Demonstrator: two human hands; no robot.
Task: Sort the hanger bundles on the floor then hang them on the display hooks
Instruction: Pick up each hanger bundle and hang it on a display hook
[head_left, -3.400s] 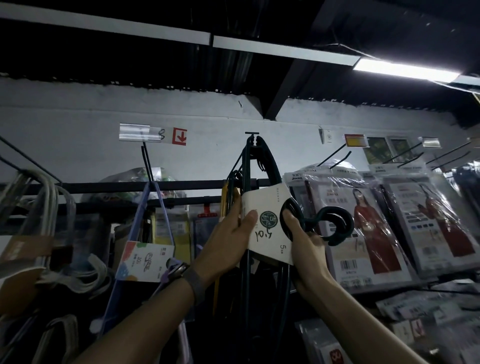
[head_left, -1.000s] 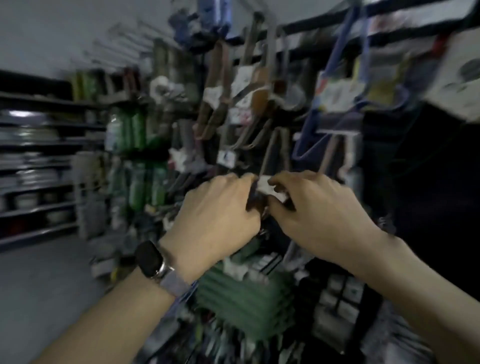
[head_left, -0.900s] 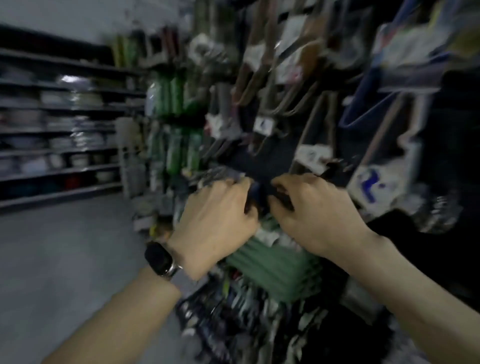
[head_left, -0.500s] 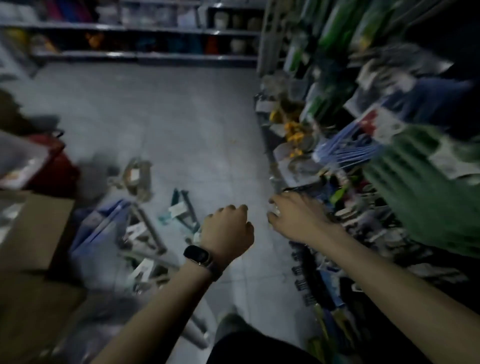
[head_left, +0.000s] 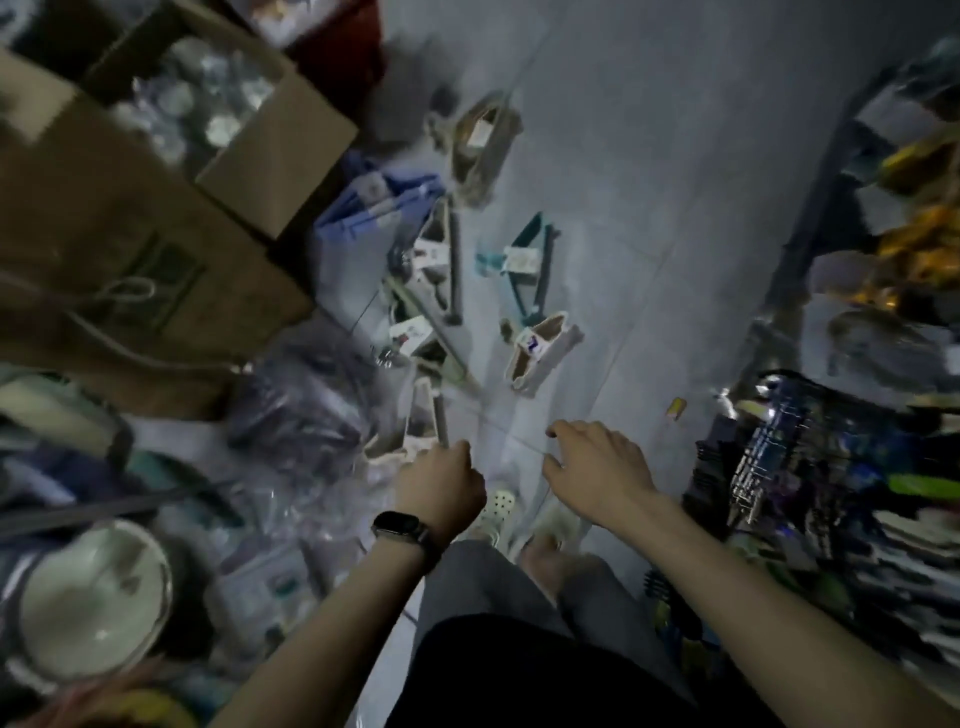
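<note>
Hanger bundles (head_left: 434, 260) lie scattered on the grey floor (head_left: 649, 208) at the centre of the frame, with a teal bundle (head_left: 524, 262) and a cream bundle (head_left: 540, 353) at the heap's right edge. Cardboard boxes (head_left: 130, 234) stand at upper left. Lower down, the left hand (head_left: 441, 488) has its fingers curled in on nothing, and the right hand (head_left: 597, 473) hangs relaxed and empty.

the dark hanger bundle that both hands held up at the display hook is no more in them; the left hand (head_left: 441, 486) and the right hand (head_left: 597, 473) have come down and now hang with nothing in them above the floor (head_left: 649, 182); the view has turned from the hooks down to the floor, where the teal hanger bundle (head_left: 530, 270) and the white hanger bundle (head_left: 540, 353) now show
</note>
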